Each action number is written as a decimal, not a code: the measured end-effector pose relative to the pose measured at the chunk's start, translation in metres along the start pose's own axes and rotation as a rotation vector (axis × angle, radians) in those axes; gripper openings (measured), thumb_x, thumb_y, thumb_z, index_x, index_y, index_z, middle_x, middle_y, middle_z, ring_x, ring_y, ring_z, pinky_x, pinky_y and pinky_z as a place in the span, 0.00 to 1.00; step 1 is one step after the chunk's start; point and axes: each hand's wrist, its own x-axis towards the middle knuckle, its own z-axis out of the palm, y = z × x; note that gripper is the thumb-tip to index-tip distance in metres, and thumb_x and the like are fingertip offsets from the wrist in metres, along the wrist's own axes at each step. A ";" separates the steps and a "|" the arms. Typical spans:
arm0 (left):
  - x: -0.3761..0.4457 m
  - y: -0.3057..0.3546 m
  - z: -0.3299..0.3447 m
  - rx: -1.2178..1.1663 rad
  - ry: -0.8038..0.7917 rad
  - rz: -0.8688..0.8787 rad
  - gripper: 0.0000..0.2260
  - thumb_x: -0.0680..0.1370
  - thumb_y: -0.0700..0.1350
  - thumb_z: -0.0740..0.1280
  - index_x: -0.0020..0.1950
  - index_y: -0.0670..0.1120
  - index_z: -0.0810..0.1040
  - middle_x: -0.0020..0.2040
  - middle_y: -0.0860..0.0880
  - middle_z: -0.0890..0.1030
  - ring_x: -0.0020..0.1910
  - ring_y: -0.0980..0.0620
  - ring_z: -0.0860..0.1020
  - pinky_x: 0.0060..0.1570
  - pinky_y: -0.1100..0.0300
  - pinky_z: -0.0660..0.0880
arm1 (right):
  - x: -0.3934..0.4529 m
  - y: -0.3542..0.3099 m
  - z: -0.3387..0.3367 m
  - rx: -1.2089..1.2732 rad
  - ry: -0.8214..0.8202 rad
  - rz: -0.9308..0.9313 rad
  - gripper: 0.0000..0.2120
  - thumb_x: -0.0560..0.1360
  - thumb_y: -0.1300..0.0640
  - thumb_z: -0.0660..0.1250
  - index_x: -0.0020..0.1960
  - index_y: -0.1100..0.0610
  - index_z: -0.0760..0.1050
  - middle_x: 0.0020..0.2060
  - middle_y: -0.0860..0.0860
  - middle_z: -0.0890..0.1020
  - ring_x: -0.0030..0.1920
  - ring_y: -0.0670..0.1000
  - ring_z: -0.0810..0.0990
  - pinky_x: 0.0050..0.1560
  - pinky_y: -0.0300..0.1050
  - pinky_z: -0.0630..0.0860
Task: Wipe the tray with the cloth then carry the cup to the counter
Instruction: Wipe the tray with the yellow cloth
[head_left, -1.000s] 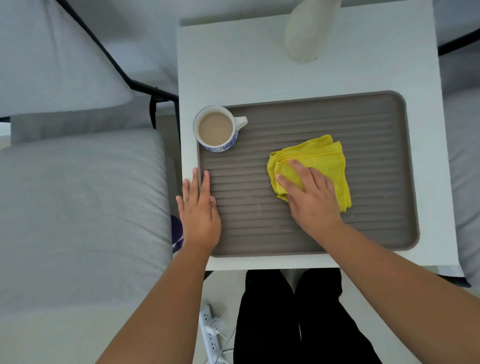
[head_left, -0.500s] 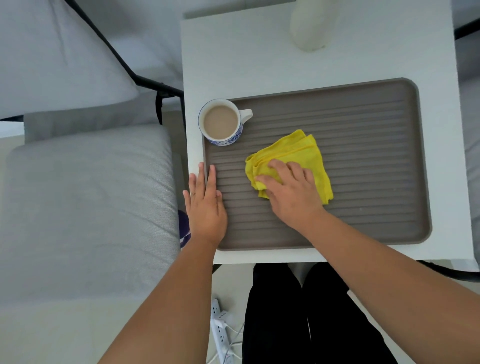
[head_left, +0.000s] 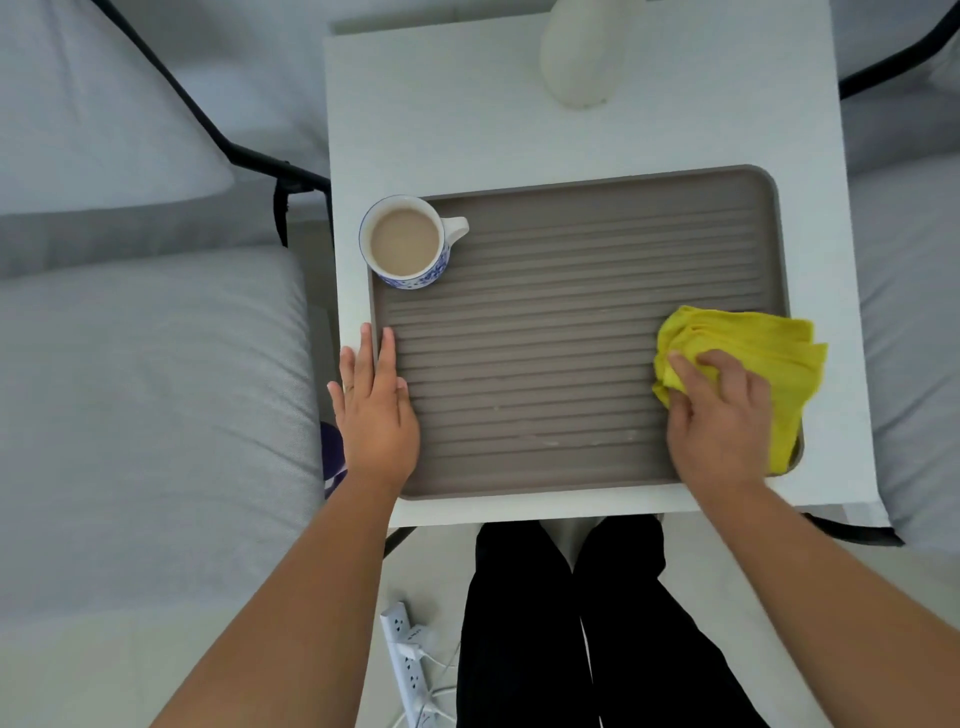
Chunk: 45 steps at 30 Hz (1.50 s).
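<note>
Your right hand (head_left: 719, 415) has its fingers (head_left: 691, 379) loosely spread and pressed flat on the yellow cloth (head_left: 758, 353), not pinching it, at the right edge of the ribbed grey-brown tray (head_left: 545, 270); part of the cloth laps over the tray's right rim. Your left hand (head_left: 376, 410) lies flat with its fingers close together on the tray's left rim, bracing it — holding nothing. The tray's long axis runs left-right across the white side table (head_left: 467, 104), so any further wiping pass goes back leftward along the ridges; pale smears still show on the near strip, so I'd judge the wipe not finished. The blue-and-white cup (head_left: 408, 241), full of milky drink, sits in the tray's far-left corner with its handle pointing right, just beyond your left fingertips and well apart from the right hand — the left hand is clearly nearer for the carry. It's filled near the brim, so a spill is likely if it's lifted fast. No counter in view.
</note>
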 end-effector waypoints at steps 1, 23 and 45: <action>0.000 -0.001 0.000 -0.004 -0.001 0.002 0.24 0.83 0.42 0.51 0.78 0.54 0.51 0.79 0.55 0.48 0.78 0.48 0.45 0.73 0.44 0.43 | -0.002 -0.013 0.003 0.020 -0.013 -0.004 0.18 0.72 0.58 0.61 0.60 0.56 0.79 0.57 0.61 0.78 0.46 0.64 0.74 0.50 0.54 0.70; 0.000 -0.002 -0.002 0.008 -0.018 0.027 0.24 0.83 0.43 0.50 0.78 0.55 0.50 0.79 0.55 0.47 0.78 0.48 0.44 0.74 0.46 0.42 | 0.007 -0.085 0.012 0.039 -0.215 -0.302 0.18 0.67 0.54 0.62 0.55 0.48 0.80 0.53 0.52 0.80 0.46 0.57 0.71 0.42 0.49 0.67; 0.000 -0.002 -0.001 0.000 0.005 0.020 0.24 0.83 0.43 0.51 0.78 0.55 0.52 0.79 0.54 0.49 0.78 0.47 0.46 0.73 0.45 0.43 | -0.030 -0.141 0.017 0.080 -0.277 -0.139 0.21 0.67 0.51 0.61 0.59 0.44 0.78 0.57 0.55 0.77 0.50 0.57 0.68 0.44 0.50 0.69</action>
